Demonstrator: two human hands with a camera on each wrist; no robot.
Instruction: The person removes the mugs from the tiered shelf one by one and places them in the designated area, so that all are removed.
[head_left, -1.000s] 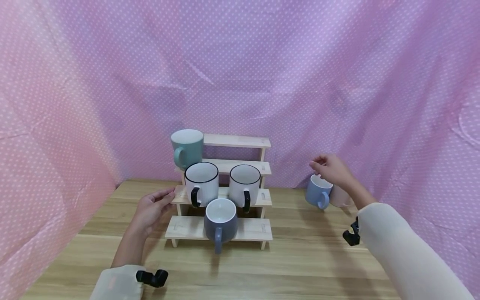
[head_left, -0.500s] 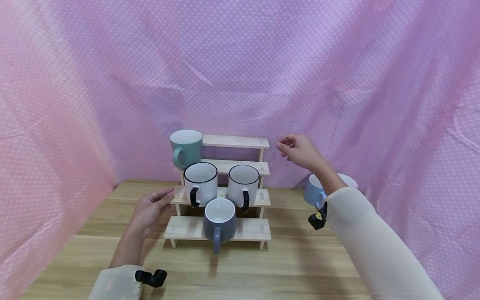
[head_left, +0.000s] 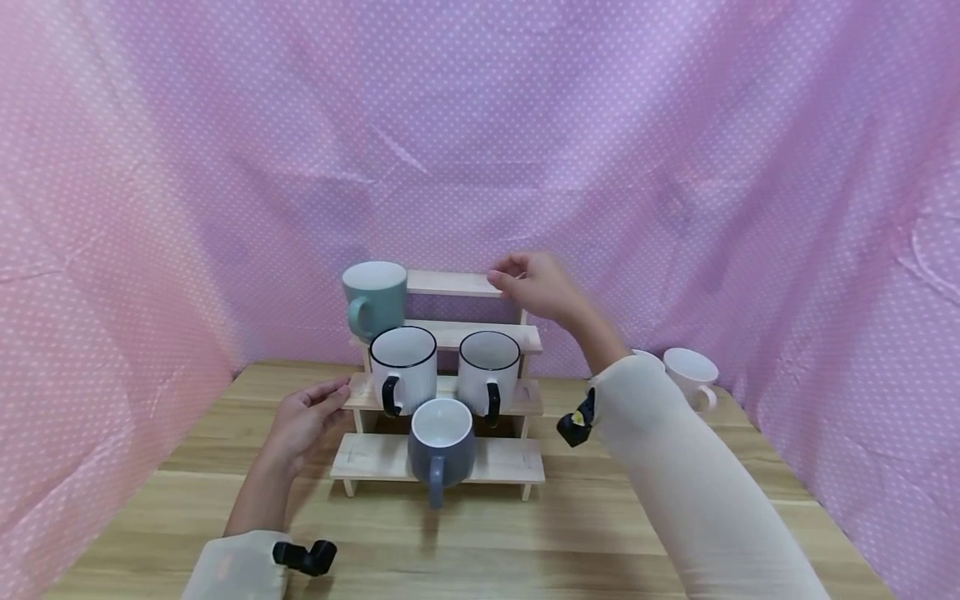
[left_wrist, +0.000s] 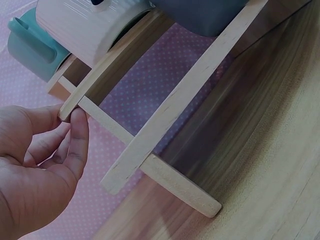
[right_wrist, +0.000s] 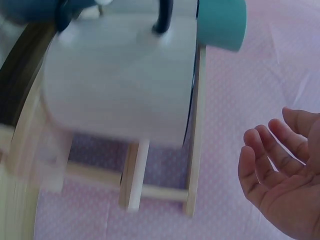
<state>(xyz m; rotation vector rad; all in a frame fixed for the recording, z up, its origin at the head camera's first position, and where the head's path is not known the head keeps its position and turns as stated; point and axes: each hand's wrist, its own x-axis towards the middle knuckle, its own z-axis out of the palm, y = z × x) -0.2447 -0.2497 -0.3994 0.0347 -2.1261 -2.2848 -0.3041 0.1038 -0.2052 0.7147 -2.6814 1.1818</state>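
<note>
A pale wooden tiered stand holds a teal mug at the upper left. Two white mugs with black rims and handles, the left one and the right one, share a lower tier. On the bottom tier sits a grey mug. My left hand pinches the left end of the white mugs' tier, thumb and fingers on the board's tip in the left wrist view. My right hand is by the top tier's right end; its fingers are loosely bent around nothing in the right wrist view.
A white mug stands on the wooden table to the right. Beside it, another mug is mostly hidden by my right sleeve. Pink dotted cloth hangs behind and at both sides.
My right hand has moved left, from above the blue mug on the right to the stand's top tier. My left hand keeps its hold, and the mugs have stayed in place.
</note>
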